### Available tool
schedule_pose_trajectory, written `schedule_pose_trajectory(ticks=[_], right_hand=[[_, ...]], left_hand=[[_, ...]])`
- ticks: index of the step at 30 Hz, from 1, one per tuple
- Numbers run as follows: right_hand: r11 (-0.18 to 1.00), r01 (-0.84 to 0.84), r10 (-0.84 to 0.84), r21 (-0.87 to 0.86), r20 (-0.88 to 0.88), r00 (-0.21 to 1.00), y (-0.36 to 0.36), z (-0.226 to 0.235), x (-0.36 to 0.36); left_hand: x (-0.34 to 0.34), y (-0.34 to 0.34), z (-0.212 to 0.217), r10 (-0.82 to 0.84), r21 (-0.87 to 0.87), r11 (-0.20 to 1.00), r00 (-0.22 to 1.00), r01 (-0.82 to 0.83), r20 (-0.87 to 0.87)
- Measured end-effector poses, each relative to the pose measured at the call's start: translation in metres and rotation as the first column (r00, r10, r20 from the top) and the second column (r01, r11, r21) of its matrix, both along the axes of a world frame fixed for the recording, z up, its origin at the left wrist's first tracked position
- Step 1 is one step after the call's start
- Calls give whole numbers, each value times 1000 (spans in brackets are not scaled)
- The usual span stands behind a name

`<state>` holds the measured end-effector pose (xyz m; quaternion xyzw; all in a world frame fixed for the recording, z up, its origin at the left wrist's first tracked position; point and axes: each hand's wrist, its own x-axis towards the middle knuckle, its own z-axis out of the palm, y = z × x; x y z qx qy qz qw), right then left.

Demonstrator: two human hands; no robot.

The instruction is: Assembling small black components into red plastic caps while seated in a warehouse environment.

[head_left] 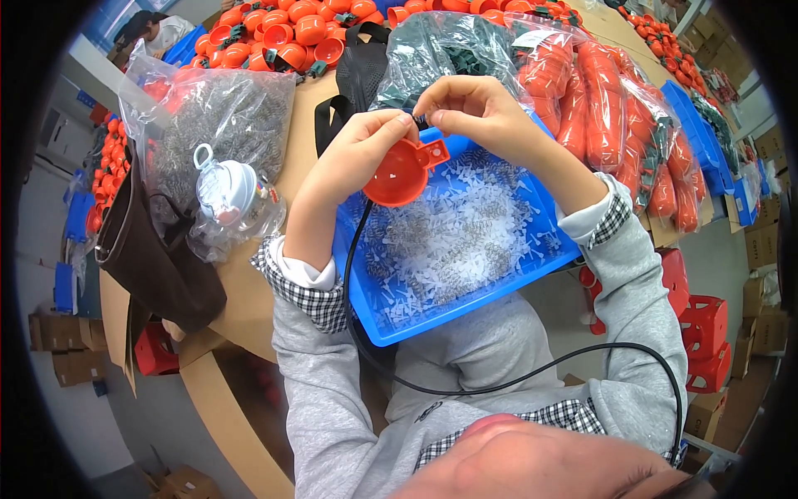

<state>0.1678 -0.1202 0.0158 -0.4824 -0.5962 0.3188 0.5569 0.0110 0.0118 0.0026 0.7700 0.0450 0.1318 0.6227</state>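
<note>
My left hand point(353, 158) is closed on an orange plastic cup with a short square tab point(399, 176), its hollow side facing up. Close beside it, my right hand point(482, 116) has thumb and forefinger pinched together near the cup's far edge. Something small and dark shows between the two hands, but its kind is hard to make out. Both hands are above the far side of a blue plastic tray point(470, 309). Inside the tray lies a loose heap of small white plastic pins point(490, 241) mixed with metal springs point(399, 229).
Left stand a clear bag of springs point(233, 112), a drinking bottle point(229, 191) and a brown bag point(158, 249). Orange cups point(307, 33) are piled behind; bagged green parts point(449, 50) and bagged orange cups point(598, 104) sit right. A black cable point(499, 387) crosses my lap. Another person point(166, 33) is far left.
</note>
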Motion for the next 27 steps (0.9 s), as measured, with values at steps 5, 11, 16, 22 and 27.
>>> schedule_pose_trajectory(ticks=[5,11,16,22,27], right_hand=[[998,-42,42,-43,11,999,3,-2,0],[991,130,-130,6,45,990,2,-4,1],[1000,3,-2,14,-129,992,0,0,-1],[998,-42,47,46,-115,992,-2,3,5],[999,19,-21,-35,-65,998,-3,7,-1]], left_hand=[[-1,2,1,0,-41,999,1000,0,-4],[0,1,1,-65,20,998,998,65,8],[-2,-1,3,-90,37,995,996,90,-18],[-1,0,4,-23,-9,1000,1000,23,-16],[-1,5,2,80,-116,990,997,-82,-23]])
